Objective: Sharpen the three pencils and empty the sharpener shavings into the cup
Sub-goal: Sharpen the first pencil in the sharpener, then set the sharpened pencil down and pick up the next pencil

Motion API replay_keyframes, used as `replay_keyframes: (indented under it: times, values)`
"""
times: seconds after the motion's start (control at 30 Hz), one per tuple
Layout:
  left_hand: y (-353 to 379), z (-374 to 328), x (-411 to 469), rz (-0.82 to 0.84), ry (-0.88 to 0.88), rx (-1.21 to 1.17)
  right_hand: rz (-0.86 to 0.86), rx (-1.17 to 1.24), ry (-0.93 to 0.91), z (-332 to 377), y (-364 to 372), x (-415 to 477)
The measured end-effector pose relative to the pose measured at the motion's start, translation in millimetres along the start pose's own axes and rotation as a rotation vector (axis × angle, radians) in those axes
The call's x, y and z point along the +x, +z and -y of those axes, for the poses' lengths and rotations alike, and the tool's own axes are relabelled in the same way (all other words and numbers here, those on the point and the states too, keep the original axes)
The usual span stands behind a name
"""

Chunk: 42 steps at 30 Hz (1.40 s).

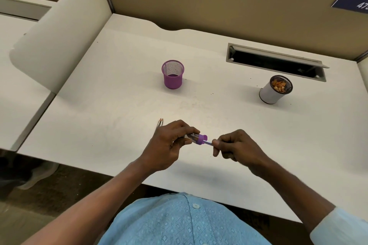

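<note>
Sharpening one pencil above the bench (pixel 119 115).
The blue pencil (pixel 208 143) is nosed into the purple-capped sharpener (pixel 198 139). The right hand (pixel 237 149) pinches its shaft in a narrow grip, and the left hand (pixel 169 145) wraps the sharpener. Next it needs a twist. Two pencils (pixel 160 123) lie just behind, seemingly pointed. The shavings cup (pixel 270 93) stands well apart.

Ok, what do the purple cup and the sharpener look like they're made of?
The purple cup looks like painted metal mesh: a fine see-through grid shows on its upper wall, matte purple outside. The sharpener, gripped by the left hand, looks plastic: a clear glossy barrel with an opaque purple cap. Its blade is hidden.
</note>
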State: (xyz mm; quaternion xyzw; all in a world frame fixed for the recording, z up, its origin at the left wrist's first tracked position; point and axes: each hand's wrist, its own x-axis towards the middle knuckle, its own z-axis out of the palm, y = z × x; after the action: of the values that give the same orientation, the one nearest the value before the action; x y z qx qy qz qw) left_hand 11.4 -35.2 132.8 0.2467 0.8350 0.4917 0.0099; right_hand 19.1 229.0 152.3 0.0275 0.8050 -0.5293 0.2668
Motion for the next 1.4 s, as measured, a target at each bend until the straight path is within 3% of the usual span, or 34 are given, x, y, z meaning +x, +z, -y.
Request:
replay_keyframes:
  times: [0.1, 0.2, 0.6, 0.77, 0.9, 1.03, 1.2, 1.4]
  values:
    - [3, -2, 1, 0.013, 0.033, -0.003, 0.214, 0.131, 0.229, 8, -14, 0]
    - [6, -1, 0, -0.027, 0.009, -0.020, 0.265, 0.206, 0.319, 6, -18, 2]
    - [-4, 2, -10, -0.053, -0.124, -0.024, 0.320, 0.069, 0.253, -1, -34, 6]
    - [-7, 12, -18, -0.141, -0.252, -0.064, 0.248, 0.178, 0.211, -20, -34, 3]
    - [8, 12, -26, -0.274, -0.541, -0.277, 0.078, 0.335, 0.196, -36, -26, 3]
    - [23, 9, -32, -0.336, -0.686, -0.480, -0.289, 0.572, 0.202, -54, -19, 12]
    - [29, 5, -36, -0.311, -0.724, -0.507, -0.729, 0.691, 0.290, -80, -23, 34]
    - [33, 5, -35, -0.301, -0.748, -0.496, -0.976, 0.532, 0.375, -103, -30, 51]
